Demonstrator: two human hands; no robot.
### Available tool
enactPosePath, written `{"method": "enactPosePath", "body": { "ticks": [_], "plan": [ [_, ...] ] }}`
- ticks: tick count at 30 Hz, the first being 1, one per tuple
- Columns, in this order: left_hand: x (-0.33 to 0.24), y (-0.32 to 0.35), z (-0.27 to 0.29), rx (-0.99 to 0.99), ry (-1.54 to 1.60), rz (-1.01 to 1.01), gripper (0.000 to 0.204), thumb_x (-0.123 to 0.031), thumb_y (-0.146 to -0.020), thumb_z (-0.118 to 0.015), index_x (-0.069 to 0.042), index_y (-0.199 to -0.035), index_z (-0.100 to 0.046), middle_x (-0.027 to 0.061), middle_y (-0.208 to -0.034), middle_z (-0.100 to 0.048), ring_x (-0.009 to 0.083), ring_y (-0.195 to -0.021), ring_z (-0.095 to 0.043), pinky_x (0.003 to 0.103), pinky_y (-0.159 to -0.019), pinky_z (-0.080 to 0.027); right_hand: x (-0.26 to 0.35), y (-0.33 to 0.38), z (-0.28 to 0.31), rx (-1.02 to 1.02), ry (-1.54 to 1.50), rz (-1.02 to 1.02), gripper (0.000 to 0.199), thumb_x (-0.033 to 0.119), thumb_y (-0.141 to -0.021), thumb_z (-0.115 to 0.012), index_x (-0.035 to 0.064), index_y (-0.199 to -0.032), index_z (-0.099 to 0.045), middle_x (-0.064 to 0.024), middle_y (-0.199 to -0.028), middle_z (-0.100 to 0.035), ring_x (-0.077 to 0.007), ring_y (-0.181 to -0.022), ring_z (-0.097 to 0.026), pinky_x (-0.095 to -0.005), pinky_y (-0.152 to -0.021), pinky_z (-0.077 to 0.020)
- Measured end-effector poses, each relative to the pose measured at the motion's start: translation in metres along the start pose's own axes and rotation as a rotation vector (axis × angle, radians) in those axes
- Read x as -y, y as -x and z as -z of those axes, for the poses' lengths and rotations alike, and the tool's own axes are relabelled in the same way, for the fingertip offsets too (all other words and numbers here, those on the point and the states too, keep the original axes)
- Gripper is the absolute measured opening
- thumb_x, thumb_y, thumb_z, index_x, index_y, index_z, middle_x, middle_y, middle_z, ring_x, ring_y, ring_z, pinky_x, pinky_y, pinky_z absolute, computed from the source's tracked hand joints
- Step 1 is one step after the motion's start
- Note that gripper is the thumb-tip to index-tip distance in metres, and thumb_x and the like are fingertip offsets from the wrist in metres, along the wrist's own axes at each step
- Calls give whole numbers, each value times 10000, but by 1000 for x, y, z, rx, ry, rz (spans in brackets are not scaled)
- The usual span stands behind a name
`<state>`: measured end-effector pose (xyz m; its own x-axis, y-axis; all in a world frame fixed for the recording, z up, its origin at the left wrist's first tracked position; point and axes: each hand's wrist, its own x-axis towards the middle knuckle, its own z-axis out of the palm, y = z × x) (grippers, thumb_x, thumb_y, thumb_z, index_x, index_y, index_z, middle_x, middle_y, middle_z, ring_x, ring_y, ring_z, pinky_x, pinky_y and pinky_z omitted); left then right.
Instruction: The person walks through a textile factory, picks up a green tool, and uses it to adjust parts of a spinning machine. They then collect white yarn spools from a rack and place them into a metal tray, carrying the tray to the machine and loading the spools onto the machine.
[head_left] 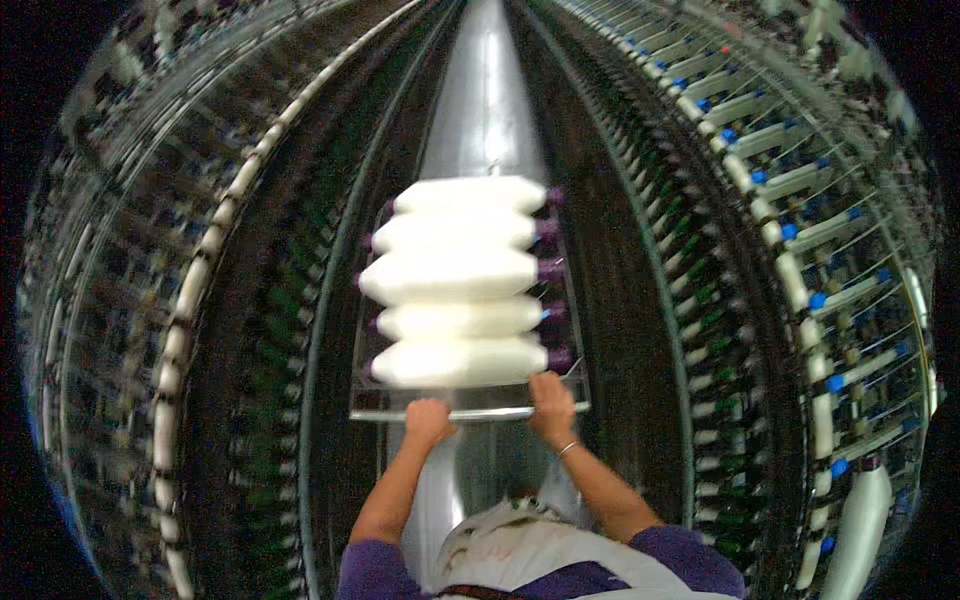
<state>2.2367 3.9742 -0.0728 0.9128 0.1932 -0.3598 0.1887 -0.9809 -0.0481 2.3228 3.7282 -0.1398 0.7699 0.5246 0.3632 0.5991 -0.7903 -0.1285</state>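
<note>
Several large white bobbins of roving (450,275) lie crosswise in a row on a trolley, with purple ends sticking out at their sides. Across the trolley's near end runs a metal push bar (490,413). My left hand (430,422) is closed around the left part of this bar. Farther right, my right hand (552,408) grips the same bar close to its right end, just below the nearest bobbin. A thin bracelet circles my right wrist. The bobbins look slightly blurred.
Long spinning machines flank the narrow aisle, with rows of spindles (690,400) low on both sides. White rollers (790,275) and blue-tipped arms (757,177) line the right machine. A full white bobbin (862,530) hangs at lower right. The shiny aisle floor (487,100) stretches ahead.
</note>
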Motion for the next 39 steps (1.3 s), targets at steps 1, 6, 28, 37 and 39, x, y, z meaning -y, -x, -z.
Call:
{"method": "enactPosePath", "body": {
  "ticks": [1,6,28,37,39],
  "plan": [
    [-3,-11,1,11,12,17,317,-382,-660,-709,-126,-847,-718,129,-817,-693,300,-775,-679,419,-697,-535,-8,-13,-4,-4,74,3,585,181,-742,-589,100,-1311,-479,-76,-1270,-507,-242,-1220,-478,-367,-852,-442],
    [-3,-72,13,-21,102,21,316,-397,-686,-675,-117,-819,-735,128,-827,-696,302,-784,-678,421,-702,-528,-35,-75,-8,-112,-123,35,627,59,-619,-637,92,-1232,-514,-57,-1132,-539,-242,-1149,-513,-357,-820,-448],
    [112,-399,133,-120,11,-53,272,-326,-635,-715,-80,-749,-724,142,-774,-690,291,-749,-682,397,-707,-529,-72,-389,-106,112,-158,-159,797,135,-593,-733,84,-1328,-430,-129,-1349,-463,-300,-1277,-421,-419,-930,-429],
    [139,-549,162,-237,-2,-99,196,-267,-636,-715,-105,-747,-712,106,-703,-662,297,-650,-635,420,-664,-502,-126,-518,-152,203,-168,-105,850,82,-633,-692,64,-1403,-332,-131,-1431,-370,-313,-1355,-317,-442,-948,-397],
    [136,-578,166,-313,32,-25,181,-198,-630,-687,-107,-784,-708,96,-786,-662,284,-831,-620,465,-908,-389,-137,-544,-165,250,-253,-146,740,17,-666,-619,80,-1368,-396,-134,-1437,-368,-313,-1353,-322,-471,-970,-387]
  ]
}}
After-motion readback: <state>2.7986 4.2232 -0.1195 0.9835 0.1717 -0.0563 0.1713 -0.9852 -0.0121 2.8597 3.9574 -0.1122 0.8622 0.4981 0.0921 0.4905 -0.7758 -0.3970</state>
